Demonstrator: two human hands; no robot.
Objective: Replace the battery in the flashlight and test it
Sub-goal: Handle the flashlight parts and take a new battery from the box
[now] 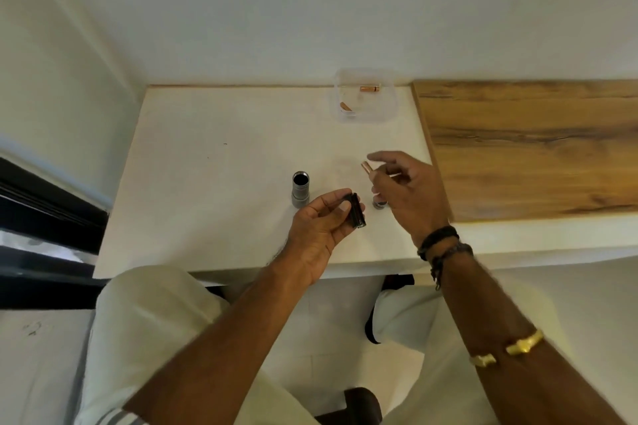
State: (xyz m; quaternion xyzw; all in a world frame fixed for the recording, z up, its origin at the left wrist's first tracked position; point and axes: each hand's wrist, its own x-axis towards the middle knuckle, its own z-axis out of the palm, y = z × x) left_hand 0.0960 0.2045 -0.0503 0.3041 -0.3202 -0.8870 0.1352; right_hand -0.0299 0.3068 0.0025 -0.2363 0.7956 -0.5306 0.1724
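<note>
No legible text or labels anywhere.

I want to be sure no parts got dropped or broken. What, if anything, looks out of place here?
Nothing stands out. The flashlight body stands upright on the table, the end cap sits beside the right hand, and two spare batteries lie in the clear box. No damage shows.
</note>
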